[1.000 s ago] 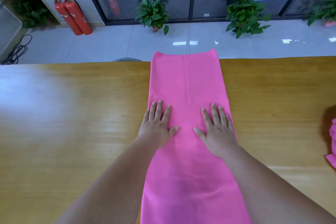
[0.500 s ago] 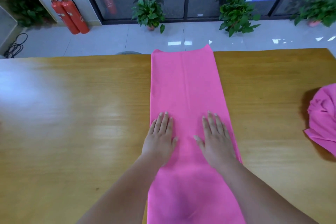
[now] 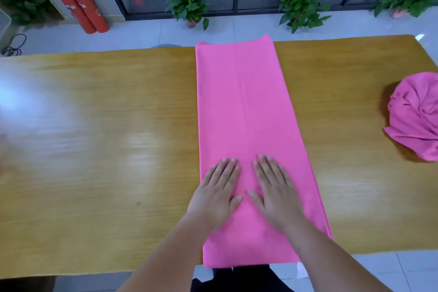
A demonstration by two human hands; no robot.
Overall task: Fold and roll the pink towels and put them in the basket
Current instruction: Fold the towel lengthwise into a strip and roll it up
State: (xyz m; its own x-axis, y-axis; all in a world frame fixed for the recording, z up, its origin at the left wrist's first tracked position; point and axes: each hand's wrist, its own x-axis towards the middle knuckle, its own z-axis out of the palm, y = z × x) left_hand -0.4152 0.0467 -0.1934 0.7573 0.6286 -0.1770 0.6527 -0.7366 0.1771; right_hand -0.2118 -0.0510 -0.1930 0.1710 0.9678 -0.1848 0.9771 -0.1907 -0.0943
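Both left hand (image 3: 216, 193) and right hand (image 3: 276, 193) slid toward table's (image 3: 106, 149) near edge | fingers straight, pressing towel (image 3: 241, 102) flat | fold smoothed, judged ready to roll

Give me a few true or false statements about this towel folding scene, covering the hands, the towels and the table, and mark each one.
1. The left hand and the right hand lie flat, fingers straight, on the long pink towel. True.
2. The long pink towel is rolled up. False: it lies flat as a long strip across the table.
3. A bunched pink towel lies at the right of the table. True.
4. A basket stands beside the left hand. False: no basket is in view.
5. Two red fire extinguishers stand on the floor beyond the table. True.
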